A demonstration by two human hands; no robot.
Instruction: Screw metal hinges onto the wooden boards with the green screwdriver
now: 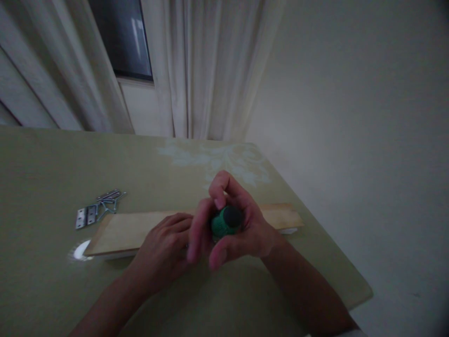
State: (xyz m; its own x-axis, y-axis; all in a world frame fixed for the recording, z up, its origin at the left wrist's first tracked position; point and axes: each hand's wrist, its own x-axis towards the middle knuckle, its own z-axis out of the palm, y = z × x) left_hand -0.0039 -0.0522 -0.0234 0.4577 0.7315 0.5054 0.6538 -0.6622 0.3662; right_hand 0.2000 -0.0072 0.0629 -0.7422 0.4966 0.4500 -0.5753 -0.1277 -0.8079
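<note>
My right hand (242, 229) is curled round the green handle of a screwdriver (224, 222), whose round black end points up toward me. The shaft and tip are hidden under the hand. A long, pale wooden board (129, 229) lies crosswise on the table, beneath both hands. Against the board's middle rests my left hand (168, 245), its fingers bent and close together. Its fingertips go out of sight behind my right hand, so what they pinch cannot be made out.
Several metal hinges (86, 216) and thin shiny metal pieces (110, 200) lie on the table behind the board's left end. A white round spot (82, 251) shows beside that end. Curtains (210, 70) hang beyond the green table (52, 178); a wall (351, 117) stands right.
</note>
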